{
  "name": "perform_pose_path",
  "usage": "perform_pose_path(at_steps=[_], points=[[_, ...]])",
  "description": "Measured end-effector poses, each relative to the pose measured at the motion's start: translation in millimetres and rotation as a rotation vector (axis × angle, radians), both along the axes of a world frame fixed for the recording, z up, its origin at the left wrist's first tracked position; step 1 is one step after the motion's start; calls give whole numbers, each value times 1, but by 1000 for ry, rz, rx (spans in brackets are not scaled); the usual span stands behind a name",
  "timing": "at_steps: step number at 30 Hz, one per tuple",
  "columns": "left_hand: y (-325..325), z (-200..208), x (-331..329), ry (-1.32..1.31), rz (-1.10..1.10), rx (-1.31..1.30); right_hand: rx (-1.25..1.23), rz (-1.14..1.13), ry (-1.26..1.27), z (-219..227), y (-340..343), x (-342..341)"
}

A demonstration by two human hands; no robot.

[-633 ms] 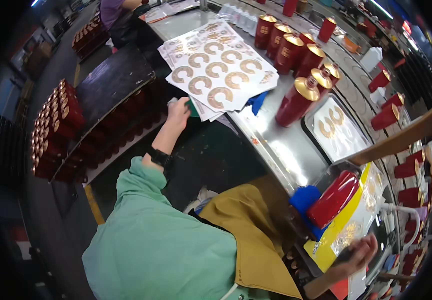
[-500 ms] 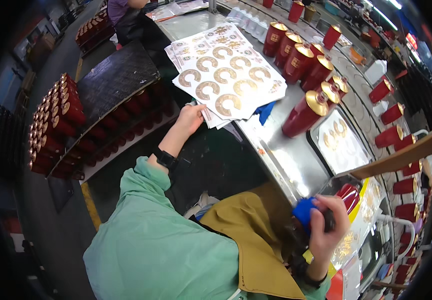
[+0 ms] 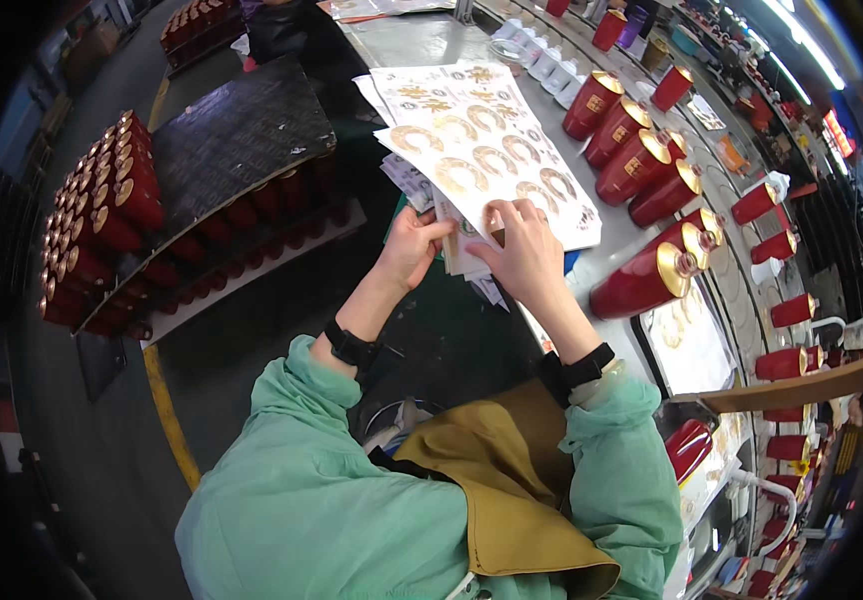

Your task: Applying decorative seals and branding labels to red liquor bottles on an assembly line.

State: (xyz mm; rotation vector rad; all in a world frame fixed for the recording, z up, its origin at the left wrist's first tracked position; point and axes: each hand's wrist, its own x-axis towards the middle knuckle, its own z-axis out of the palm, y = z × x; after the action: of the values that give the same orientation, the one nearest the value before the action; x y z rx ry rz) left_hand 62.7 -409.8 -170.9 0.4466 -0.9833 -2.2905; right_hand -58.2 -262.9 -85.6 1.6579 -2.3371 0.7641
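Right hand (image 3: 530, 248) newly joins left hand (image 3: 414, 250) at the printed sheets (image 3: 492, 150) overhanging the table's (image 3: 427, 42) near edge, making the work 2-handed: left fingers pinch them, right fingers curl part-open against them (grip indiscernible).

Gap between sheets (image 3: 497, 125) and rack (image 3: 237, 140); bottles (image 3: 632, 167) block right.

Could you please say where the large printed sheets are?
In the head view, the sheets are at upper centre, left of the nearest red bottles, with the right hand on them.
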Motion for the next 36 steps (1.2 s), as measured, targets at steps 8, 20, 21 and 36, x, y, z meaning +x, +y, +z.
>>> perform_pose_path(at_steps=[8,20,21,36], points=[[-15,6,15,-196,-50,-6,50,-126,167,-8,-27,-41],[-41,24,-10,-244,191,-138,182,180,-240,58,-13,-7],[-44,37,-6,-249,190,-227,275,275,-371,65,3,3],[-140,133,-7,49,-31,474,-311,210,203,129,-7,-2]])
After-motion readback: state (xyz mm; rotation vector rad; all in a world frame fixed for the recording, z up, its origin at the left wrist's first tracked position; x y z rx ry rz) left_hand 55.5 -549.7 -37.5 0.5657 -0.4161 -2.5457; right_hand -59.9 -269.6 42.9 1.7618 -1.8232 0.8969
